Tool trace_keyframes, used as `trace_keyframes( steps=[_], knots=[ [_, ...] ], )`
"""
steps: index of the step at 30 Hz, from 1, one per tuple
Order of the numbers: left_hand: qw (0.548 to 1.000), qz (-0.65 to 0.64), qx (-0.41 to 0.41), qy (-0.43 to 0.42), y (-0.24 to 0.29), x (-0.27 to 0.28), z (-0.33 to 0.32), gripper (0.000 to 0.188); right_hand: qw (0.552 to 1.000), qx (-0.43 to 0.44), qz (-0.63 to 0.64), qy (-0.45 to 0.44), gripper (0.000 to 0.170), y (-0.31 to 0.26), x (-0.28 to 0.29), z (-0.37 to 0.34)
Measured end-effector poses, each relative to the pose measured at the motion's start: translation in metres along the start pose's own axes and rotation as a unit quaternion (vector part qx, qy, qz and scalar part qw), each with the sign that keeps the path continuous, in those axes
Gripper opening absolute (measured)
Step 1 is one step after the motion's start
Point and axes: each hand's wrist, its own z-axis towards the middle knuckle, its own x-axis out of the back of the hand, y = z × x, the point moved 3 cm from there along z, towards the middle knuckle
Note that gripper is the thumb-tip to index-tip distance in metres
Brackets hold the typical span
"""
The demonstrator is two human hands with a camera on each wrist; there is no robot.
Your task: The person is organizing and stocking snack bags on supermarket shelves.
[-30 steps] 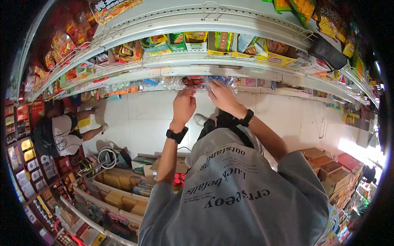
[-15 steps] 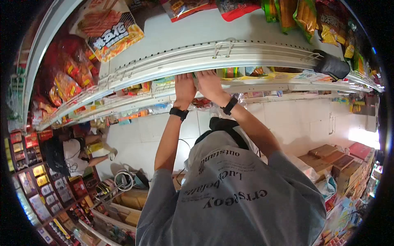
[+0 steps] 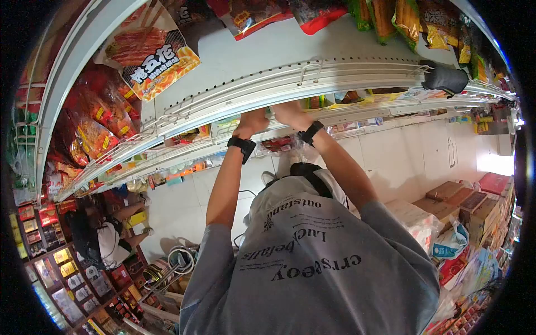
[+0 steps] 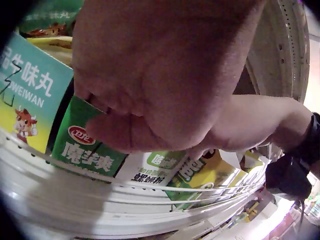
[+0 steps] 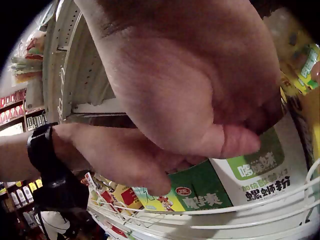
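Note:
Side by side at the lower shelf in the head view are the left hand (image 3: 253, 123) and right hand (image 3: 291, 114), fingers hidden under the shelf edge above. In the left wrist view, the left hand (image 4: 160, 75) grips the top of a green box (image 4: 90, 150), its thumb across the front and the fingers bent at the upper edge. The right wrist view has the right hand (image 5: 190, 80) gripping a white-and-green box (image 5: 272, 175), thumb over its front, fingertips out of sight. The green box (image 5: 205, 192) stands beside it.
A wire rail (image 4: 200, 189) runs before the boxes, with a teal-and-yellow box (image 4: 35, 95) at the left. Overhead, a shelf edge (image 3: 234, 89) carries snack packets (image 3: 151, 61). Cartons (image 3: 446, 206) are stacked at right; another person (image 3: 106, 240) is at left.
Both hands have risen from the plastic-wrapped goods on the bottom shelf to the boxes on the shelf above, and reach farther in. The head view has shifted, bringing more of the upper shelf into sight.

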Motion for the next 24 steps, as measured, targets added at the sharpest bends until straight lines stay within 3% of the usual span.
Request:
trace_keyframes(
  steps=[2, 3, 4, 9, 12, 14, 16, 18, 19, 20, 21, 23, 24],
  knots=[
    [0.999, -0.022, 0.015, -0.028, 0.005, 0.006, -0.001, 0.05, 0.999, 0.014, -0.019, 0.043, 0.032, 0.001, 0.005, -0.001],
    [0.997, -0.045, 0.033, -0.058, 0.007, 0.006, -0.004, 0.055, 0.998, -0.02, 0.01, -0.064, 0.028, 0.005, 0.0, 0.0],
    [0.987, -0.033, 0.097, -0.121, 0.022, 0.02, -0.007, 0.048, 0.983, -0.054, 0.04, -0.17, 0.024, 0.005, -0.004, -0.003],
    [0.99, -0.046, 0.079, -0.108, 0.034, 0.014, -0.027, 0.042, 0.984, -0.027, 0.042, -0.174, 0.02, 0.001, -0.003, -0.023],
    [0.996, -0.031, 0.047, -0.067, 0.033, 0.009, -0.032, 0.037, 0.989, 0.006, 0.033, -0.142, 0.027, -0.002, -0.005, -0.028],
    [0.994, -0.038, 0.056, -0.082, 0.037, 0.014, -0.03, 0.036, 0.988, -0.009, 0.03, -0.153, 0.036, -0.003, -0.003, -0.03],
    [0.993, -0.043, 0.061, -0.095, 0.039, 0.014, -0.032, 0.035, 0.991, -0.009, 0.024, -0.134, 0.035, -0.009, -0.001, -0.033],
    [1.0, -0.006, 0.0, 0.005, 0.044, 0.013, -0.041, 0.033, 0.993, -0.004, 0.019, -0.116, 0.034, -0.013, 0.0, -0.039],
    [1.0, -0.007, 0.004, 0.007, 0.049, 0.017, -0.046, 0.033, 0.996, -0.019, 0.064, -0.052, 0.029, -0.016, 0.005, -0.041],
    [0.996, -0.032, -0.023, 0.08, 0.062, 0.029, -0.052, 0.034, 0.993, -0.039, 0.11, 0.014, 0.025, -0.019, 0.013, -0.046],
    [0.985, -0.054, -0.041, 0.156, 0.067, 0.045, -0.063, 0.034, 0.993, -0.03, 0.112, 0.009, 0.025, -0.027, 0.013, -0.045],
    [0.981, -0.082, -0.04, 0.171, 0.066, 0.055, -0.083, 0.036, 0.985, -0.026, 0.109, 0.132, 0.024, -0.042, 0.036, -0.052],
    [0.977, -0.089, 0.002, 0.192, 0.054, 0.06, -0.099, 0.037, 0.982, -0.019, 0.143, 0.121, 0.028, -0.054, 0.036, -0.052]
  ],
)
